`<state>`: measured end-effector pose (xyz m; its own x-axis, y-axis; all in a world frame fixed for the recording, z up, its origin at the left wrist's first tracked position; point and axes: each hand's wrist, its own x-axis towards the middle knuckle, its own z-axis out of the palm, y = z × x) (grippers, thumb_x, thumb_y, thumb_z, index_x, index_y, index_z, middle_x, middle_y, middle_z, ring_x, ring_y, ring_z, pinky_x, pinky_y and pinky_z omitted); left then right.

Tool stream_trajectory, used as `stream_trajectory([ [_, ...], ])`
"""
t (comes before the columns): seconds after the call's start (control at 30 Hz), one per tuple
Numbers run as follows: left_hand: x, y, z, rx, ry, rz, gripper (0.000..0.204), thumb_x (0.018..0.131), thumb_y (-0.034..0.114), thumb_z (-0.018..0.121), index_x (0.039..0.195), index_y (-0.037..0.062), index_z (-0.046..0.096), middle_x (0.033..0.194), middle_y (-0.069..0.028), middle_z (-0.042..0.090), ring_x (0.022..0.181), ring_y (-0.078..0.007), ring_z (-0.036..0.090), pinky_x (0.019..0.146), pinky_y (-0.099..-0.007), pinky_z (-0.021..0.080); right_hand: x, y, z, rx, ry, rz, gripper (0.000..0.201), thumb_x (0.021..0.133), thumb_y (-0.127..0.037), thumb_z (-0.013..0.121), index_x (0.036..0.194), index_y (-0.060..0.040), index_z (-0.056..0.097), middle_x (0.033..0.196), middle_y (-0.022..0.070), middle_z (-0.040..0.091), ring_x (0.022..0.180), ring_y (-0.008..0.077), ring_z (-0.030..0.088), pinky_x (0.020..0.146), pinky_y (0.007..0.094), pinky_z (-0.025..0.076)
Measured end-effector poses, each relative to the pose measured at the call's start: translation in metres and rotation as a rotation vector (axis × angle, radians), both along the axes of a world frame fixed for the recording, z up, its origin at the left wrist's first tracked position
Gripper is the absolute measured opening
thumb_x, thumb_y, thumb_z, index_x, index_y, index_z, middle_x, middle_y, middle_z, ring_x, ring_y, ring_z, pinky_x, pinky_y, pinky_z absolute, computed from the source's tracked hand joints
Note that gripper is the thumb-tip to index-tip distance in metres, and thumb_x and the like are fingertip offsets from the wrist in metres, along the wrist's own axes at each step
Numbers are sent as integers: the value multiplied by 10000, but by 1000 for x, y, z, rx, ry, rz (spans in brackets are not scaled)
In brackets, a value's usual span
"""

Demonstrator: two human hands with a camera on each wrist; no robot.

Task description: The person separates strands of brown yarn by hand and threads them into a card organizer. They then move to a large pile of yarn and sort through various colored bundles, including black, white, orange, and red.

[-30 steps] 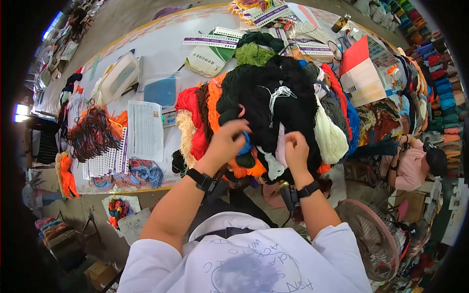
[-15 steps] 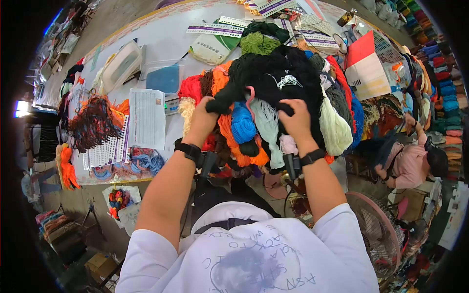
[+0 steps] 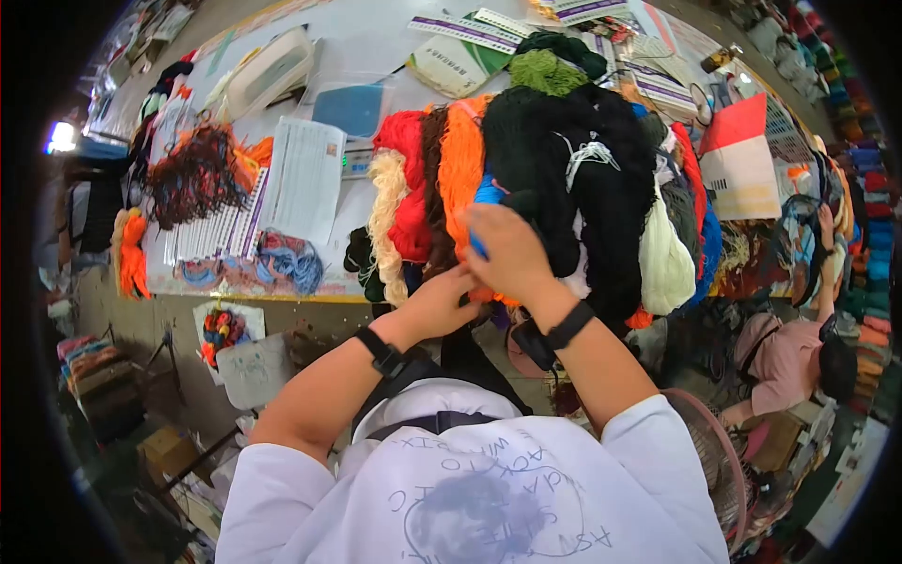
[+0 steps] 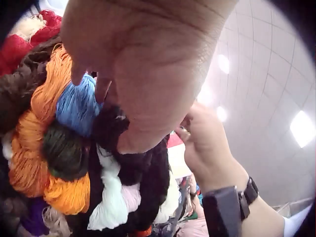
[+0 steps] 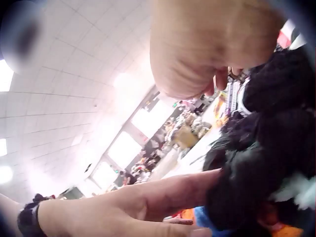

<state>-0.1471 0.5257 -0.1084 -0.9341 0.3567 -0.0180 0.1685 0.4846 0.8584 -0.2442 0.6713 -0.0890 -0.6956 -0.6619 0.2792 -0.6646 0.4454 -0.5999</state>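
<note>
My left hand [image 3: 442, 303] is at the near side of the yarn heap, its index finger and thumb fairly straight in the right wrist view. There its fingertip reaches the dark yarn [image 5: 247, 173]. My right hand [image 3: 507, 249] is just above it, bent over the blue skein [image 3: 489, 191], with a patch of blue between thumb and fingers. I cannot tell whether it grips this skein. An orange skein [image 3: 463, 155] lies left of the hands, and large black skeins [image 3: 611, 188] lie to the right. Pale mint yarn [image 4: 108, 202] hangs below the left hand in its wrist view.
Red yarn [image 3: 406, 211] and a cream skein [image 3: 386, 226] lie left of the heap; a white skein [image 3: 669, 254] is on its right. Printed paper [image 3: 303, 179] and tassel-like threads [image 3: 197, 179] lie farther left. Another person [image 3: 785, 357] is at the right; a fan [image 3: 709, 451] stands nearby.
Both hands held up the black yarn half a second ago, baring blue and mint skeins. They have let it drop and come together at the blue and orange yarn. The head view has shifted.
</note>
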Motion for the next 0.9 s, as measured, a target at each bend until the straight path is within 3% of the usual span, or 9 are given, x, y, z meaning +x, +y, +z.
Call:
stream_trajectory([
  [0.07, 40, -26, -19, 95, -418, 6, 289, 823, 122, 593, 1098, 32, 603, 1028, -156, 624, 962, -296, 608, 868, -361, 477, 16, -8, -15, 157, 34, 185, 552, 721, -158, 683, 1251, -126, 531, 1263, 116, 524, 1238, 316, 435, 1032, 459, 327],
  [0.17, 107, -75, -40, -133, -485, 69, 254, 839, 109, 581, 1079, 31, 614, 955, -122, 661, 868, -225, 641, 792, -330, 504, 20, 8, -71, 540, 200, 341, 632, 693, -164, 705, 1291, -175, 501, 1336, 75, 472, 1374, 264, 263, 1090, 563, 170],
  [0.23, 155, -118, -57, -137, -601, 249, 258, 825, 109, 579, 1068, 35, 623, 967, -128, 662, 890, -233, 641, 795, -331, 503, 8, 36, -92, 616, 71, 184, 557, 690, -123, 696, 1222, -170, 536, 1331, 17, 454, 1370, 239, 268, 1061, 506, 269],
  [0.3, 211, -166, -76, -99, -690, 518, 257, 818, 93, 585, 1061, 18, 623, 953, -117, 664, 880, -215, 639, 777, -323, 505, 0, 52, -57, 634, 71, 152, 514, 666, -108, 690, 1155, -173, 549, 1303, -21, 435, 1353, 198, 296, 916, 398, 449],
  [0.43, 352, -251, -149, -26, -744, 948, 228, 834, 77, 561, 1044, 11, 621, 946, -100, 664, 820, -176, 637, 745, -305, 510, -5, 49, -51, 728, 138, 230, 516, 665, -88, 698, 1155, -170, 560, 1300, -22, 447, 1362, 200, 276, 918, 387, 454],
  [0.57, 432, -238, -128, 282, -976, 1297, 229, 862, 112, 526, 1071, 53, 599, 930, -73, 659, 760, -147, 632, 649, -287, 494, 13, 18, -46, 848, 235, 244, 475, 662, -122, 700, 1120, -156, 581, 1264, -8, 484, 1355, 231, 286, 1000, 477, 365],
  [0.73, 525, -188, -156, 546, -1148, 1337, 228, 888, 133, 501, 1100, 84, 568, 925, -43, 648, 738, -123, 611, 581, -250, 425, 52, -53, -10, 1050, 335, 226, 393, 671, -168, 663, 1049, -93, 593, 1097, 40, 562, 1234, 269, 417, 995, 518, 319],
  [0.8, 540, -176, -149, 579, -1252, 1371, 228, 890, 138, 493, 1097, 86, 571, 934, -37, 642, 749, -123, 607, 604, -253, 425, 68, -85, -15, 770, 372, 264, 378, 671, -180, 657, 1029, -73, 595, 995, 62, 581, 1115, 280, 482, 928, 504, 360],
  [0.9, 551, -173, -142, 630, -1267, 1381, 232, 892, 139, 485, 1102, 88, 569, 953, -34, 635, 784, -120, 602, 628, -241, 417, 84, -101, -70, 860, 160, 632, 336, 707, -184, 621, 1028, -87, 604, 991, 57, 585, 1121, 250, 491, 944, 493, 351],
])
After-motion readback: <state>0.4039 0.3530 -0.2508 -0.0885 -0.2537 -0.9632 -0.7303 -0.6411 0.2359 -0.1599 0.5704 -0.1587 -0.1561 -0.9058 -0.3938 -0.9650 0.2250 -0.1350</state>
